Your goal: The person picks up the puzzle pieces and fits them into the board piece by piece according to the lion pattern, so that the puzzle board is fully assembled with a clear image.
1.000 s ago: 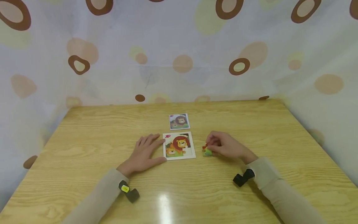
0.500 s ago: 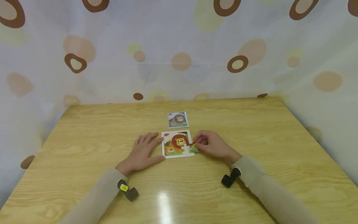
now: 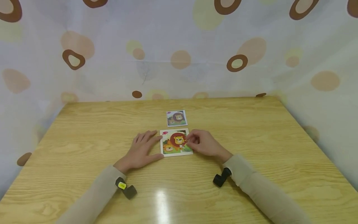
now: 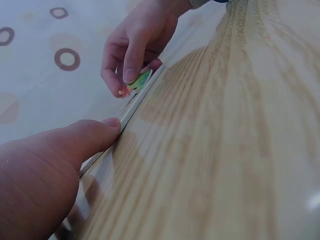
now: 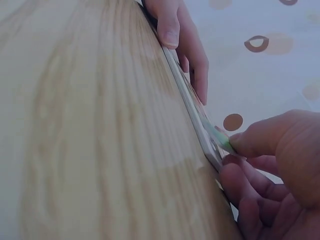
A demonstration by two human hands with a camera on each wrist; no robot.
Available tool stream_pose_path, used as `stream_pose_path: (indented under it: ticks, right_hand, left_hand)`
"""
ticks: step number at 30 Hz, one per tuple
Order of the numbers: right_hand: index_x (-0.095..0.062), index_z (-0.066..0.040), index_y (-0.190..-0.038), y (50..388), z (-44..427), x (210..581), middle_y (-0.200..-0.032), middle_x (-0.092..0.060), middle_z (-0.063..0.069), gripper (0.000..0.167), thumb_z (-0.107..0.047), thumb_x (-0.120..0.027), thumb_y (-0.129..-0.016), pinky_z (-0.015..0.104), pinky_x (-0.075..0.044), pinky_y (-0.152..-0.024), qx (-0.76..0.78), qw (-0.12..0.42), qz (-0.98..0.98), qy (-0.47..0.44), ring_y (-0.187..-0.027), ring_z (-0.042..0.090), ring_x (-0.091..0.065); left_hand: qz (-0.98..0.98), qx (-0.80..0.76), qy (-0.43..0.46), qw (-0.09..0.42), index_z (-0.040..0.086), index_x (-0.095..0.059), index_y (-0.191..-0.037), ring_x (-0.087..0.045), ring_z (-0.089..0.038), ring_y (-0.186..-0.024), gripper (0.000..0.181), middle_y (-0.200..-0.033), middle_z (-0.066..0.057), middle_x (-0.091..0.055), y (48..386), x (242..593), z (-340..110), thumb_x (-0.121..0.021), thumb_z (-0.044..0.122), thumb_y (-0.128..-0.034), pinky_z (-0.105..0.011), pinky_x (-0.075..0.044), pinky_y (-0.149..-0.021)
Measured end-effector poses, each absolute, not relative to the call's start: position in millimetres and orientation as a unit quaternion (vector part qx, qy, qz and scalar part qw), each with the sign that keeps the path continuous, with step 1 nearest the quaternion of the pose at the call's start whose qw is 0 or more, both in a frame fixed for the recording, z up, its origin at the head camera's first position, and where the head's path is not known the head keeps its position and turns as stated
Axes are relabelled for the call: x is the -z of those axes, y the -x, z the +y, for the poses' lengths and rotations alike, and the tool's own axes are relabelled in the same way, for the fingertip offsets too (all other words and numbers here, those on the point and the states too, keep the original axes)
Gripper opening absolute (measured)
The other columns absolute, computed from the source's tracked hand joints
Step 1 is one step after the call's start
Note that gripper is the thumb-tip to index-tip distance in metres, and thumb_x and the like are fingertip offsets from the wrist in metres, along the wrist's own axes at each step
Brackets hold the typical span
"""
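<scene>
A lion jigsaw puzzle (image 3: 174, 143) lies flat in its white frame at mid-table. The right hand (image 3: 205, 143) pinches a green and red puzzle piece (image 4: 140, 81) between thumb and fingers, over the lower right corner of the puzzle. In the right wrist view the piece (image 5: 222, 140) is tilted, with its far end low at the board. The left hand (image 3: 139, 151) rests with fingers spread at the left side of the board, thumb touching the frame's edge. Part of the gap at the lower right is covered by the piece and fingers.
Just behind the puzzle lies a small card (image 3: 176, 118) with the same lion picture. A wooden table (image 3: 112, 118) carries everything, and a patterned curtain (image 3: 156, 37) rises along its back and sides.
The right hand has carried the puzzle piece leftward, from the bare table right of the board to over its lower right corner. The left hand has stayed at the board's left side.
</scene>
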State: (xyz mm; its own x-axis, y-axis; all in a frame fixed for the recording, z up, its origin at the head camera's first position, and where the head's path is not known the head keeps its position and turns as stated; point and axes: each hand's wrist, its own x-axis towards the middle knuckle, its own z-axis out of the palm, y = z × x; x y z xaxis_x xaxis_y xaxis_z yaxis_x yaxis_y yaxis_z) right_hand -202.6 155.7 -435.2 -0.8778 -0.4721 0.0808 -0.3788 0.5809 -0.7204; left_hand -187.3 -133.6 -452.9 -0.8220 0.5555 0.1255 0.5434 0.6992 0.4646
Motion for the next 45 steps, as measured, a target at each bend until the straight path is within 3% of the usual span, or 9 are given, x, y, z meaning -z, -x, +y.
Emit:
stream_pose_path:
  ticks: [7, 21, 33, 45]
  right_hand:
    - [-0.070, -0.004, -0.096, 198.3, 148.2, 429.2, -0.074, -0.062, 0.001, 0.012, -0.008, -0.069, -0.085, 0.019, -0.041, -0.055, 0.383, 0.041, 0.894, 0.228, -0.061, 0.008, -0.049]
    - [-0.066, -0.006, -0.095, 192.8, 138.5, 422.5, -0.072, -0.060, 0.002, 0.009, -0.008, -0.068, -0.086, 0.021, -0.040, -0.055, 0.367, 0.060, 0.911, 0.177, -0.060, 0.009, -0.049]
    - [-0.064, -0.006, -0.093, 196.5, 140.2, 423.1, -0.067, -0.057, 0.001, 0.006, -0.005, -0.066, -0.087, 0.020, -0.038, -0.051, 0.361, 0.068, 0.906, 0.209, -0.055, 0.008, -0.046]
    - [-0.068, -0.010, -0.083, 192.4, 138.8, 431.0, -0.067, -0.060, -0.001, 0.004, -0.009, -0.069, -0.087, 0.019, -0.038, -0.053, 0.359, 0.031, 0.909, 0.209, -0.058, 0.006, -0.047]
  left_hand:
    - [0.921, -0.247, -0.302, 0.004, 0.016, -0.043, -0.145, -0.025, -0.036, -0.141, 0.071, -0.153, -0.013, -0.032, 191.2, 453.7, -132.9, -0.064, 0.050, -0.0863, -0.061, -0.011, -0.114]
    - [0.921, -0.247, -0.301, 0.003, 0.016, -0.043, -0.145, -0.026, -0.035, -0.140, 0.072, -0.154, -0.013, -0.032, 192.5, 453.5, -130.6, -0.064, 0.051, -0.0857, -0.061, -0.010, -0.114]
    - [0.921, -0.249, -0.299, 0.004, 0.015, -0.044, -0.145, -0.026, -0.036, -0.140, 0.072, -0.153, -0.013, -0.032, 191.9, 449.6, -132.2, -0.064, 0.050, -0.0854, -0.061, -0.011, -0.114]
    - [0.922, -0.252, -0.296, 0.005, 0.017, -0.043, -0.145, -0.025, -0.036, -0.141, 0.072, -0.153, -0.013, -0.032, 189.1, 454.1, -132.6, -0.064, 0.052, -0.0855, -0.062, -0.009, -0.114]
